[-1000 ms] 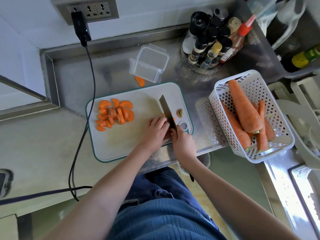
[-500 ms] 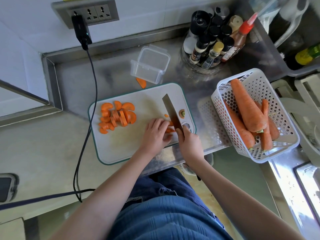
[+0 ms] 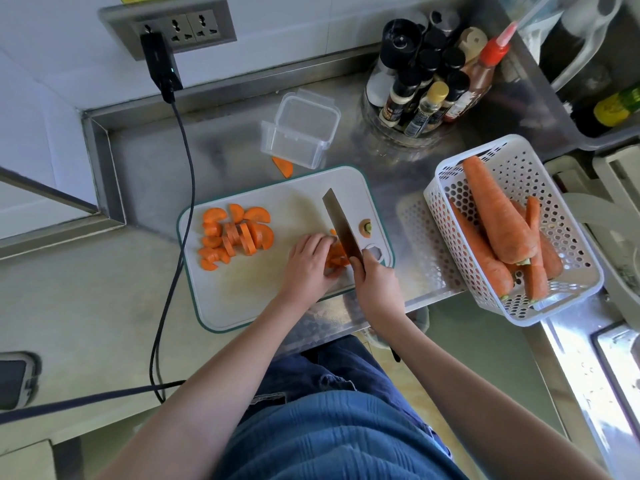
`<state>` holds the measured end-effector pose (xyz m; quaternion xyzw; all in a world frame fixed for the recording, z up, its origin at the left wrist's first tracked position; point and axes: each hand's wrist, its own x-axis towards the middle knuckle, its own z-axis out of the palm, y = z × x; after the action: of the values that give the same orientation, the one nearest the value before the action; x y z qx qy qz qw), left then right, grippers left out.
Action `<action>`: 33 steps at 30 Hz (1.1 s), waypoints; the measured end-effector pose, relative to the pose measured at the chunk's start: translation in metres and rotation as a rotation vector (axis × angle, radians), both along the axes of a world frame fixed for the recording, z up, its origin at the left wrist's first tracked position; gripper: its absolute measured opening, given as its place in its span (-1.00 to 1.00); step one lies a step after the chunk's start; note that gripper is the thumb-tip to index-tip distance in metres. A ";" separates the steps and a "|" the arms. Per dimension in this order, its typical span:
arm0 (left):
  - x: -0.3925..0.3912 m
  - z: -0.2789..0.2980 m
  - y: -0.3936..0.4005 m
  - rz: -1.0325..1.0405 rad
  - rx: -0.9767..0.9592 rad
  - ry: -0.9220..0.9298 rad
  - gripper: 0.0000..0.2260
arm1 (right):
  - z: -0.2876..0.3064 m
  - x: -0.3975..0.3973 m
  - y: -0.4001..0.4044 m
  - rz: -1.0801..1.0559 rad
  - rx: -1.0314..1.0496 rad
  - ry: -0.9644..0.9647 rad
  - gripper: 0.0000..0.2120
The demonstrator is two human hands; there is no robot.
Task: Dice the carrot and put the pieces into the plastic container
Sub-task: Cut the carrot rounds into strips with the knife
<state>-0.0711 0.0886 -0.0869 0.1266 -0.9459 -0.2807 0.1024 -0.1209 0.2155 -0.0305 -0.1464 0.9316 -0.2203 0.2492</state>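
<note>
On the white cutting board [image 3: 242, 299] my left hand [image 3: 308, 265] holds down a carrot piece [image 3: 335, 257] with curled fingers. My right hand [image 3: 375, 282] grips the handle of a knife [image 3: 341, 226], whose blade stands just right of my left fingertips, at the carrot. A pile of half-round carrot slices [image 3: 235, 235] lies at the board's left. The carrot's cut-off top [image 3: 365, 227] sits near the board's right edge. The clear plastic container [image 3: 301, 133] stands open behind the board, with one loose carrot slice [image 3: 283, 166] in front of it.
A white perforated basket [image 3: 568, 258] with several whole carrots [image 3: 495, 216] stands at the right. A round rack of bottles [image 3: 429, 88] stands at the back. A black cable [image 3: 180, 209] runs from the wall socket [image 3: 180, 26] down past the board's left edge.
The knife has worked a little leftward along the carrot piece, and more cut pieces now show beside the blade. My left hand has stayed on the carrot.
</note>
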 end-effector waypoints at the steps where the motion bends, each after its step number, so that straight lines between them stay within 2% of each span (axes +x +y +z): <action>1: -0.001 0.000 0.000 0.004 -0.001 -0.001 -0.58 | -0.001 0.000 0.001 -0.002 -0.012 -0.002 -0.78; 4: -0.001 -0.002 0.001 -0.009 -0.020 -0.003 -0.61 | 0.001 0.000 0.006 -0.066 -0.093 0.014 -0.74; 7: -0.003 -0.004 0.003 -0.017 -0.029 0.002 -0.61 | 0.008 -0.009 0.013 -0.225 -0.185 0.042 -0.72; 10: -0.008 -0.001 0.005 -0.018 -0.023 0.028 -0.61 | 0.014 -0.019 0.021 -0.286 -0.190 0.044 -0.74; 22: 0.000 -0.002 -0.011 -0.020 -0.053 -0.025 -0.72 | 0.008 -0.010 0.016 -0.223 -0.141 -0.024 -0.69; 29: 0.012 -0.002 -0.021 -0.055 -0.046 -0.058 -0.63 | 0.006 0.004 -0.003 -0.153 -0.107 -0.085 -0.76; 33: 0.021 -0.001 -0.025 -0.024 -0.006 -0.105 -0.46 | 0.005 0.006 -0.009 -0.139 -0.092 -0.086 -0.78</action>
<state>-0.0498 0.0641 -0.0878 0.1294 -0.9522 -0.2721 0.0494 -0.1150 0.2060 -0.0258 -0.0829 0.9168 -0.2857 0.2663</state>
